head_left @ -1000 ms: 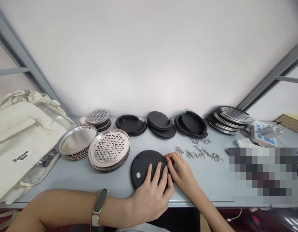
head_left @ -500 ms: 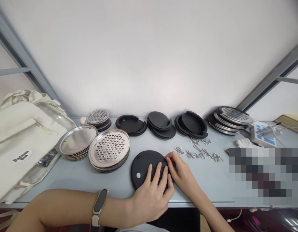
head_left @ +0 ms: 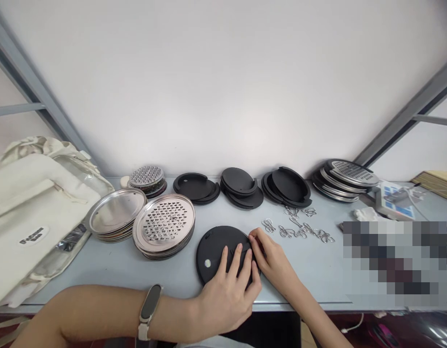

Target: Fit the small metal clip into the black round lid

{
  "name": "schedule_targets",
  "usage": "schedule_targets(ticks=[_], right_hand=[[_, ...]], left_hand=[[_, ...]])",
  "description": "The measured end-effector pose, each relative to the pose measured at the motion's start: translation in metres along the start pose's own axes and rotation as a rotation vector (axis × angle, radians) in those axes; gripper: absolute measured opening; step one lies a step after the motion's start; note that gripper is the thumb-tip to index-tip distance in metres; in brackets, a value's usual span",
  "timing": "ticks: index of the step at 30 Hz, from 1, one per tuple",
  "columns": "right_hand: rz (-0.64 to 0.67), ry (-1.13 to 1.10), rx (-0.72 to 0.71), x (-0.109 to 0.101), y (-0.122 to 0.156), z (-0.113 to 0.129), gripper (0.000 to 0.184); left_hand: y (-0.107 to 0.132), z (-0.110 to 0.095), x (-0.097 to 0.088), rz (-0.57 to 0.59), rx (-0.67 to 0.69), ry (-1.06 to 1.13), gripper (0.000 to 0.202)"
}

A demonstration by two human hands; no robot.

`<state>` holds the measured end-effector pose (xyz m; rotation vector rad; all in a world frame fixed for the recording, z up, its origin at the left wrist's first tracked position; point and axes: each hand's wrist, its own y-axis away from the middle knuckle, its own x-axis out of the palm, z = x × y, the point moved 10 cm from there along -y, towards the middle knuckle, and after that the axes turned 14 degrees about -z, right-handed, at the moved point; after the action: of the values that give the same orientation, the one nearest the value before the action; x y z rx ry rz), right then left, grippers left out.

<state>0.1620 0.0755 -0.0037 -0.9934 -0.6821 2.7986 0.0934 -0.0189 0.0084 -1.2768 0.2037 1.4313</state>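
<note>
A round black disc with a small white dot lies flat near the table's front edge. My left hand rests across it, fingers stretched out and spread over its top. At the disc's right rim, my right hand has thumb and forefinger pinched together. Whatever sits between those fingertips is hidden. Several small bent-wire clips lie loose just beyond my right hand. Left of the disc stands a stack of round metal grater plates, holes showing on the top one.
Further left are a stack of smooth metal discs and smaller grater discs. Black round parts line the wall. At the back right stand stacked black-and-metal discs beside a white device. A cream bag covers the left side.
Almost nothing differs. Both hands stay in the same place on the black disc, and the view has shifted very slightly.
</note>
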Motion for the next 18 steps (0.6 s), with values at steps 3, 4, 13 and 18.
schedule_targets(ticks=[3,4,13,18], right_hand=[[-0.003,-0.011,0.005,0.0,0.001,-0.001,0.015],[-0.021,-0.016,0.014,-0.001,0.001,-0.003,0.013],[-0.153,-0.033,0.027,-0.016,-0.001,-0.006,0.013],[-0.135,-0.051,-0.067,-0.016,-0.003,0.007,0.016]], left_hand=[[0.0,-0.001,0.001,-0.002,0.004,0.004,0.052],[0.0,-0.001,0.001,-0.002,0.003,0.005,0.052],[0.0,-0.001,0.001,0.006,0.006,0.0,0.052],[0.0,-0.001,0.002,-0.006,-0.004,0.002,0.052]])
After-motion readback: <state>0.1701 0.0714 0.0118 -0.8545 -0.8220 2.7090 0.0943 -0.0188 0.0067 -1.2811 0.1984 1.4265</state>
